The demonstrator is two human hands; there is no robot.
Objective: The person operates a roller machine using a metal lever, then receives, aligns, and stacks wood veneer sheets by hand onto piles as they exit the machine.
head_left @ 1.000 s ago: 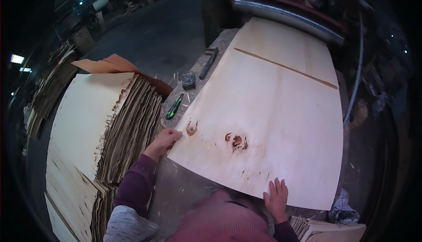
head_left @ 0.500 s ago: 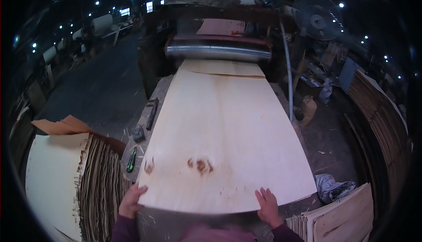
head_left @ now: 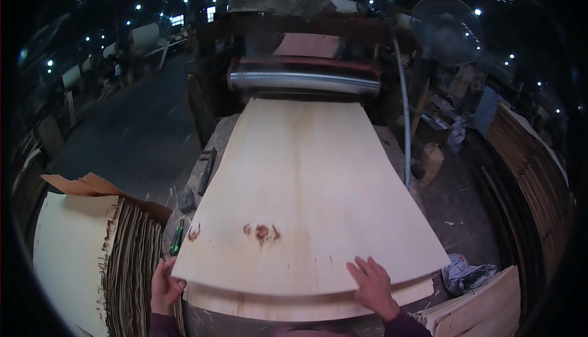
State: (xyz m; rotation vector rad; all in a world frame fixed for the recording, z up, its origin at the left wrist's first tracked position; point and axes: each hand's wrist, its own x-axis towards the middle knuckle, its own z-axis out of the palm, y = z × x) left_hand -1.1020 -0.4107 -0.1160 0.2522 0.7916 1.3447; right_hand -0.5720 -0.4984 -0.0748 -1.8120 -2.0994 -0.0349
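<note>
A broad pale wood veneer sheet (head_left: 288, 184), with dark brown knots near its left side, lies in front of a shiny metal roller (head_left: 303, 79). Below its near edge shows a strip of a second veneer sheet (head_left: 275, 307). My left hand (head_left: 165, 288) is closed at the near left corner of the upper sheet, thumb and fingers around the corner. On the near edge, right of the middle, rests my right hand (head_left: 375, 288), fingers stretched out flat over the top surface. Whether its thumb goes under the edge is hidden.
At left stands a stack of veneer sheets (head_left: 131, 263); more stacked sheets (head_left: 481, 306) are at lower right. A green utility knife (head_left: 176, 240) and a dark block (head_left: 186, 200) lie on the table's left margin. A metal pole (head_left: 404, 116) rises at right.
The sheet that was partly under the roller is gone from view. The upper sheet has shifted slightly left and its far edge now lies before the roller; a lower sheet shows beneath it.
</note>
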